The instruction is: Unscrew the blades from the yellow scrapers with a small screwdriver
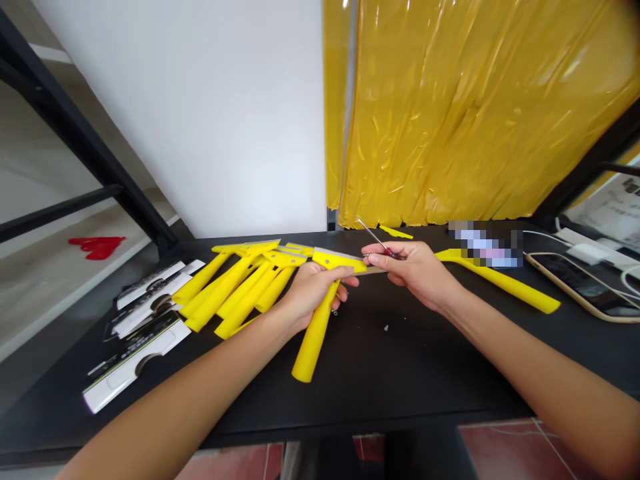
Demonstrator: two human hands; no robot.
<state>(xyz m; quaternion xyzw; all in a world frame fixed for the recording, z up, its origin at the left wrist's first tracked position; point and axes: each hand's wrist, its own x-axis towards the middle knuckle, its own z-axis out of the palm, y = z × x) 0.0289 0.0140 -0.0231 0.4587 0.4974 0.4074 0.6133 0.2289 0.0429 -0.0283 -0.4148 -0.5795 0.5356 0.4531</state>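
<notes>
My left hand is closed around the neck of a yellow scraper. Its handle slants down toward me, and a metal blade edge shows along its head. At the right end of that head is my right hand, its thumb and index finger pinched together over something small that I cannot make out. The same hand holds a screwdriver, its thin shaft pointing up and left. To the left lie several more yellow scrapers in an overlapping pile. Small bits, perhaps screws, rest on the black table.
Black-and-white blade packs lie at the left. On the right are another yellow scraper, a phone, cables and a white power strip. Yellow plastic sheeting and a white panel stand behind. Red pieces sit on the left shelf.
</notes>
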